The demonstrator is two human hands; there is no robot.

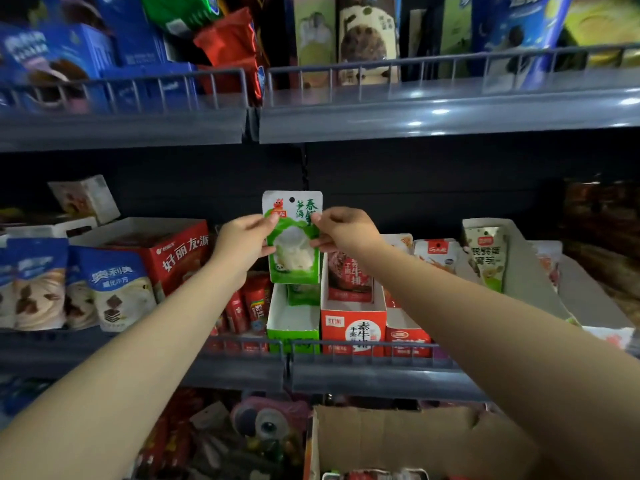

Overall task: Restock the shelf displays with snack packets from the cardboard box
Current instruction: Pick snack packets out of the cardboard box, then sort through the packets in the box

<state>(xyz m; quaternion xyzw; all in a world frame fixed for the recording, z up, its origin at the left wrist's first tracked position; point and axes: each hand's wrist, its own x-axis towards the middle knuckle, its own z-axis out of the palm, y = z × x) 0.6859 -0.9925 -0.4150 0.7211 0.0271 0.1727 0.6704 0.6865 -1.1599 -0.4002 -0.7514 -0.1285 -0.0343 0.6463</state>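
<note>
A green and white snack packet (pixel 293 237) with a clear window is held upright in front of the middle shelf. My left hand (pixel 242 242) pinches its left edge and my right hand (pixel 343 230) pinches its right edge. Directly below the packet stands a green and white display box (pixel 292 323), open at the top, with another green packet inside at its back. The cardboard box (pixel 398 441) sits at the bottom right under my right arm, with packets partly visible inside.
A red and white display box (pixel 353 327) stands right of the green one. Red stick packets (pixel 247 310) lean to its left. Blue and white bags (pixel 110 289) fill the left shelf. A grey wire rail (pixel 363 346) fronts the shelf; the upper shelf (pixel 415 112) overhangs.
</note>
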